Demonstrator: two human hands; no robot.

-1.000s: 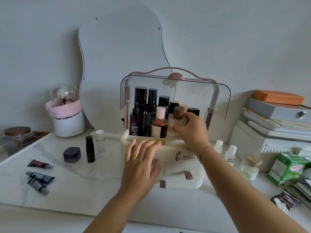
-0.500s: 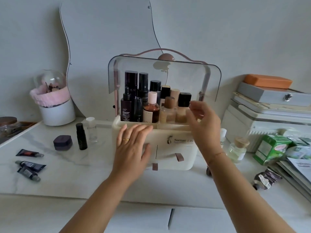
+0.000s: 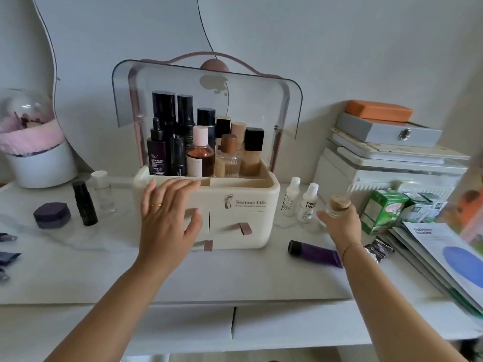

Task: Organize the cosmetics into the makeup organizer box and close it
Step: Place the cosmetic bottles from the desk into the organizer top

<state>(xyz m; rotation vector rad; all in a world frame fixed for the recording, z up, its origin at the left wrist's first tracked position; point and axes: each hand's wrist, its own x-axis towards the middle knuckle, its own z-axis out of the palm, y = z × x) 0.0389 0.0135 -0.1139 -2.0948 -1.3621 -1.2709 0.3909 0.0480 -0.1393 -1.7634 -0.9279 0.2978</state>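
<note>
The cream makeup organizer box (image 3: 264,189) stands mid-table with its clear lid (image 3: 261,100) swung up. Several bottles fill its top tray. My left hand (image 3: 167,212) lies flat with spread fingers against the box's front left. To the right of the box, my right hand (image 3: 342,223) is wrapped around a small clear bottle with a wooden cap (image 3: 339,203) that rests on the table. Two small white bottles (image 3: 300,202) stand between this hand and the box. A purple tube (image 3: 315,253) lies in front of them.
Left of the box are a black tube (image 3: 84,203), a clear vial (image 3: 102,190), a purple jar (image 3: 52,215) and small tubes (image 3: 7,246) at the edge. A brush holder (image 3: 34,152) stands far left. Stacked boxes (image 3: 389,150), green cartons (image 3: 384,212) and booklets (image 3: 444,254) crowd the right side.
My right hand left the bottles in the box, swung right and down, and closed around the wooden-capped bottle. My left hand stayed on the box front. The view tilted downward.
</note>
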